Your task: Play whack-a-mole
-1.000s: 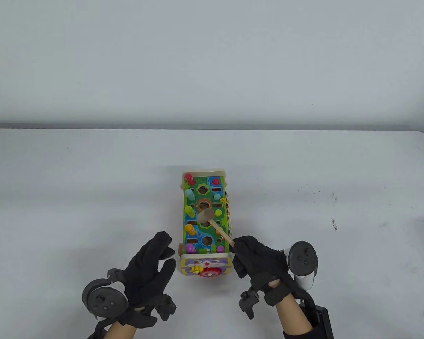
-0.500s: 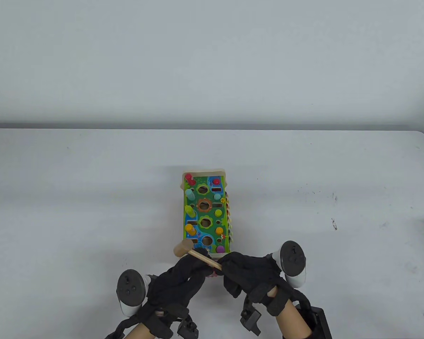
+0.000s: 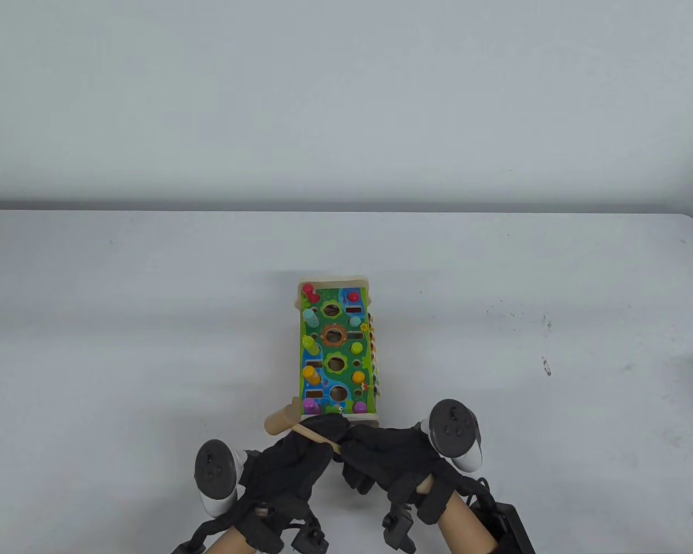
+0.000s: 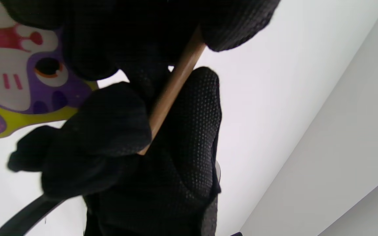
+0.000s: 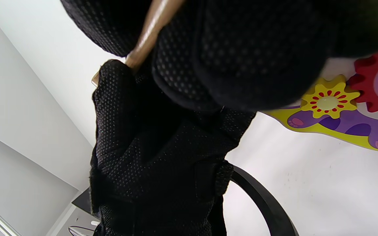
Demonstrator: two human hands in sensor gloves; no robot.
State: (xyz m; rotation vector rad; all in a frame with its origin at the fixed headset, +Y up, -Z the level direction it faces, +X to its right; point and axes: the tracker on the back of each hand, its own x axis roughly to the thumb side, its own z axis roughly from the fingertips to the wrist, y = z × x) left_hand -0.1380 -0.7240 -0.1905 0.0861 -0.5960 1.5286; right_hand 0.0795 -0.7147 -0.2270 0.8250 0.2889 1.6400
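The wooden whack-a-mole toy (image 3: 335, 346) stands mid-table, with several coloured pegs along both long sides of its green top. The wooden hammer (image 3: 281, 420) lies just off the toy's near left corner, head pointing left. Both gloved hands meet at its handle in front of the toy. My left hand (image 3: 317, 431) grips the handle (image 4: 176, 82) just behind the head. My right hand (image 3: 361, 443) grips the handle's rear end (image 5: 149, 26). The toy's purple animal front panel shows in the left wrist view (image 4: 18, 95) and the right wrist view (image 5: 340, 124); in the table view the hands hide it.
The grey table (image 3: 150, 323) runs wide on both sides of the toy; its rounded right edge is at the far right. A black box (image 3: 514, 522) lies by my right forearm at the bottom edge. A grey wall stands behind the table.
My right hand drew the hammer off the board toward the front and swung its head left. My left hand came in from the left and took the handle. Both hands shifted slightly left.
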